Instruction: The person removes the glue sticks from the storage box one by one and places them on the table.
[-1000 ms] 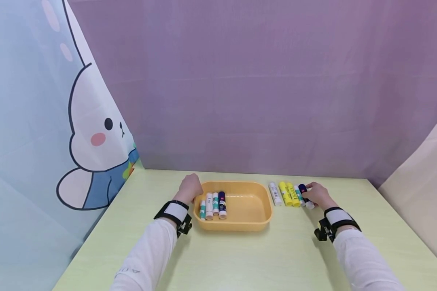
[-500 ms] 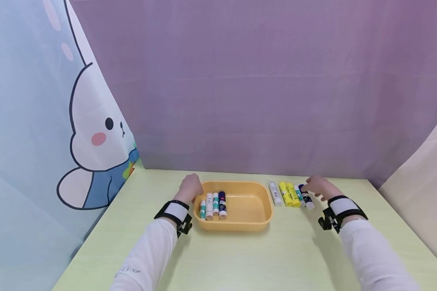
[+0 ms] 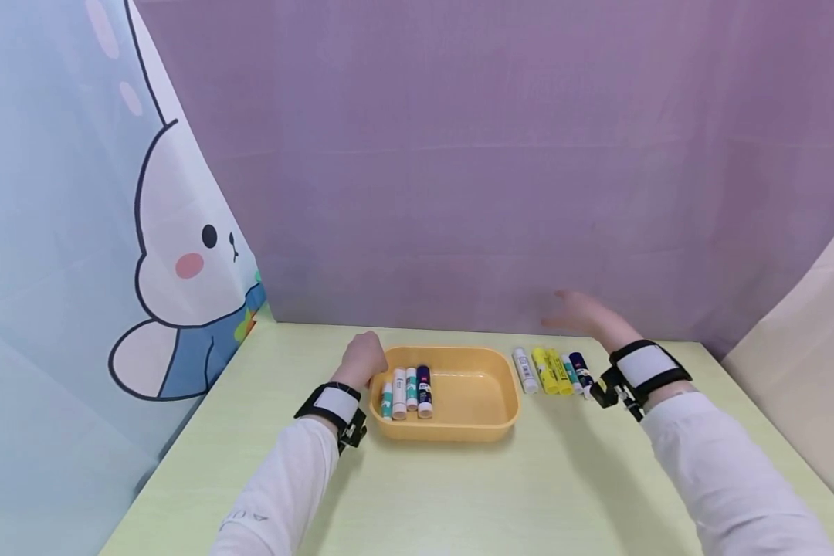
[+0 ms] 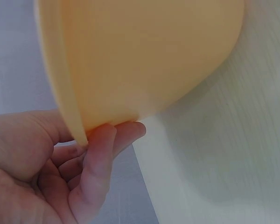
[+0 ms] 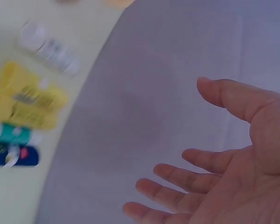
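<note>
The left hand (image 3: 364,360) pinches the orange tray (image 3: 452,433) at ten o'clock. The right hand (image 3: 582,315) hangs free, fingers spread, near five glue sticks (image 3: 545,371) at the tray's three o'clock.

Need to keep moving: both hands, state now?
Left hand: closed, pinching the tray at its rim.
Right hand: open, holding nothing.

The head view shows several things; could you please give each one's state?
Tray: right side up, partly filled
Glue sticks in the tray: four, lying side by side
Glue sticks on the table: five, lying in a row
Left hand: gripping the tray's rim
Right hand: holding nothing, fingers spread
</note>
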